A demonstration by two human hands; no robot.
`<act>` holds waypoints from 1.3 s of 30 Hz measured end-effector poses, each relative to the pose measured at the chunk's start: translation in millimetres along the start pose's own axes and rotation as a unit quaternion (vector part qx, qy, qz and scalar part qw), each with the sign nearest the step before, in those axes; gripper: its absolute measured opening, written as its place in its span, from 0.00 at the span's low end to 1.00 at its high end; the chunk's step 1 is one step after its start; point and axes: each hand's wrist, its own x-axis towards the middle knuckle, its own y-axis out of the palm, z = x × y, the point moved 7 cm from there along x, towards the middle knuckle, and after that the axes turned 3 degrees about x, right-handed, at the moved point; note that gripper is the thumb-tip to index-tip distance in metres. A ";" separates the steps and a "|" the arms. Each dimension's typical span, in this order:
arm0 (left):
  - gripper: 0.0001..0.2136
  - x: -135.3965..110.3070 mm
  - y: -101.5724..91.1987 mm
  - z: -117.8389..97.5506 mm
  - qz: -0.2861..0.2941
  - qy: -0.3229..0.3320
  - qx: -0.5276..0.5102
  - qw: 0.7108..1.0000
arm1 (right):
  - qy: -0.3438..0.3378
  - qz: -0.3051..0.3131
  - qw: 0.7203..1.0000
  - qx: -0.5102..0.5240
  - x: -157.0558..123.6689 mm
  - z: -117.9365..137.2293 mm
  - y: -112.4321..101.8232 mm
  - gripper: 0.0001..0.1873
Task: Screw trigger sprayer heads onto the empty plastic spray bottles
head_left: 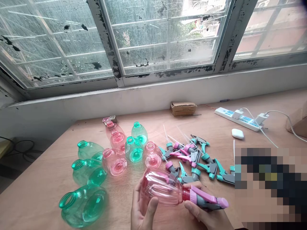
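Note:
A clear pink spray bottle [161,188] lies sideways above the near edge of the table, its base to the left. My left hand [144,207] is wrapped round the bottle's body, thumb in front. At the neck, a pink and grey trigger spray head [208,198] sits on the bottle's mouth. My right hand [203,212] grips the spray head around its collar, thumb below and fingers behind. Whether the collar is fully screwed down cannot be told. Just beyond both hands lies a pile of loose spray heads [192,156] in pink, teal and grey, with thin clear tubes.
Several open green bottles [83,206] and pink bottles [115,163] stand on the left and middle of the wooden table [48,179]. A cardboard box [183,109], a white power strip [237,118] with cables and a white case [237,134] are farther back. A pixelated patch covers the right.

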 end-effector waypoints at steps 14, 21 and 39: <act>0.43 -1.9 6.7 -0.2 0.077 0.010 -0.065 0.995 | 0.007 -0.035 0.999 0.040 -1.0 -6.1 -4.6 0.24; 0.34 -1.5 2.3 -2.7 0.031 -0.010 0.047 0.998 | 0.008 -0.031 0.999 0.023 0.2 -3.3 -4.6 0.21; 0.42 1.2 -1.8 5.6 0.058 0.009 0.044 0.997 | 0.012 0.011 1.000 0.007 0.8 4.7 0.1 0.21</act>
